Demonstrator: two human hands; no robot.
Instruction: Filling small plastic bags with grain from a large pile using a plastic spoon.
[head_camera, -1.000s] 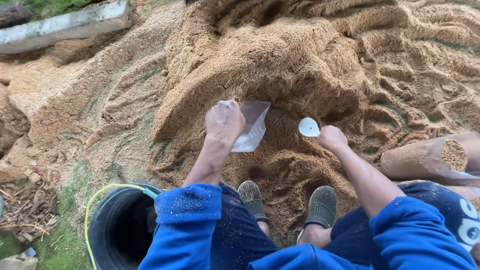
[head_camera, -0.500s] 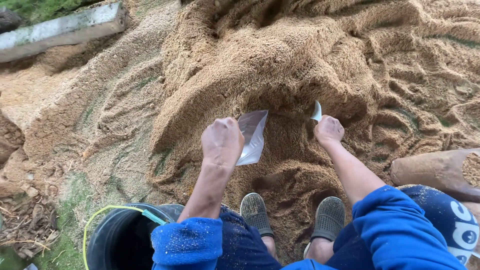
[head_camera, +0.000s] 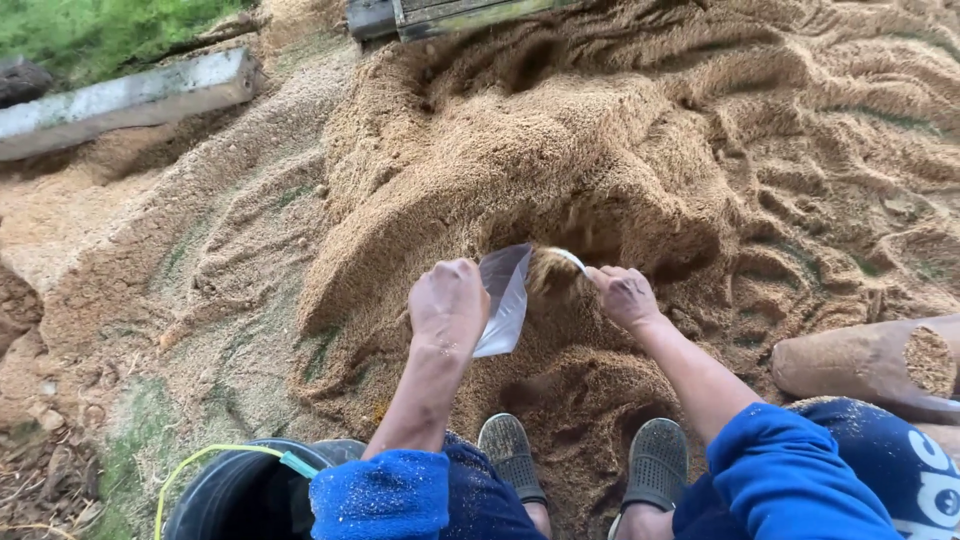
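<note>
- The left hand is closed over the near rim of a clear plastic bag; the fingers pinch the film and hold the mouth open toward the right.
- The right hand is closed on a small white scoop, tipped at the bag mouth and loaded with sawdust. The grip itself is partly hidden; it appears to be a full wrap.
- Risk: the bag mouth is held at one side only. A slack far edge could fold inward and send the load past the opening.
- Risk: loose material is already blurred at the scoop lip. A fast tilt would likely spill it onto the pile.
- Risk: the steep cut face of the sawdust pile stands just behind the hands and could slump over the bag and the shoes.
- Surface: loose, ridged, tan sawdust covering the ground, with no firm support under the bag.
- Surroundings: a dark bucket with a yellow-green handle lies near left; a filled sack lies right; a grey concrete beam and grass lie far left; a weathered board lies at the far edge.
</note>
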